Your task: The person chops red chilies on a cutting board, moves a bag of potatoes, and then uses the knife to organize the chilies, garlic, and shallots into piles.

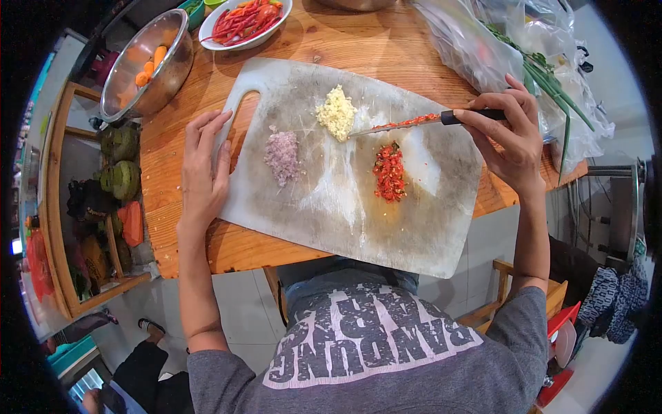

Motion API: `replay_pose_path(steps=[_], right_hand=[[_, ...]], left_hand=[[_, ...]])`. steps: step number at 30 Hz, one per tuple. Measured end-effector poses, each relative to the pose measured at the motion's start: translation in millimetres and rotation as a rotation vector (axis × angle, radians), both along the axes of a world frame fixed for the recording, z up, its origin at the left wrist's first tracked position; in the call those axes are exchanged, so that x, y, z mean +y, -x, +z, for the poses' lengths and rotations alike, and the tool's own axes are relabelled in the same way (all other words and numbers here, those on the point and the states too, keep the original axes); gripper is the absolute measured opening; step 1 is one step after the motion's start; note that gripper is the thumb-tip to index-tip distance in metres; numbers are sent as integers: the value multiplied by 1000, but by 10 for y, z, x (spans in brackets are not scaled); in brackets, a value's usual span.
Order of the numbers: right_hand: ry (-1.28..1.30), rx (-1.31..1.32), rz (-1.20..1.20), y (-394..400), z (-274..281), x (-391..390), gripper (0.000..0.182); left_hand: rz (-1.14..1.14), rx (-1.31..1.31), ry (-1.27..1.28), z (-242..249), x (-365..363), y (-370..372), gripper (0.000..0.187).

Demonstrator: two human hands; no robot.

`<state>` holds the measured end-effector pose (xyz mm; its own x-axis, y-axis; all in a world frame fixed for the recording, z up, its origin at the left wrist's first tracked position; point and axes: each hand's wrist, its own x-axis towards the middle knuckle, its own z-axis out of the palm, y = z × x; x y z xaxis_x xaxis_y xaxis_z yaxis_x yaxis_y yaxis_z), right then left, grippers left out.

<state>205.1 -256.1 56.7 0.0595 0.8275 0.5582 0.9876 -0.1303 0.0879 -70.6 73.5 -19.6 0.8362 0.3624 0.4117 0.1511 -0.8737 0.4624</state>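
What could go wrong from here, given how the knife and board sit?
The knife carries red chopped bits on its blade, and its tip is at the yellow chopped pile, so the two could mix. The cutting board overhangs the near edge of the table; pressing on that overhanging part might tip it. Bits on the raised blade could also scatter if the right hand jerks.
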Motion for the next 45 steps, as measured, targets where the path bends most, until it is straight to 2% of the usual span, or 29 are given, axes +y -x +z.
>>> replay_pose_path(steps=[15, 24, 45], right_hand=[[37, -24, -24, 135, 250, -216, 36], [-12, -13, -5, 34, 36, -48, 37], [22, -8, 23, 28, 77, -32, 36]], left_hand=[[13, -3, 8, -40, 6, -20, 42], [16, 0, -24, -46, -8, -30, 44], [22, 12, -15, -51, 0, -27, 44]])
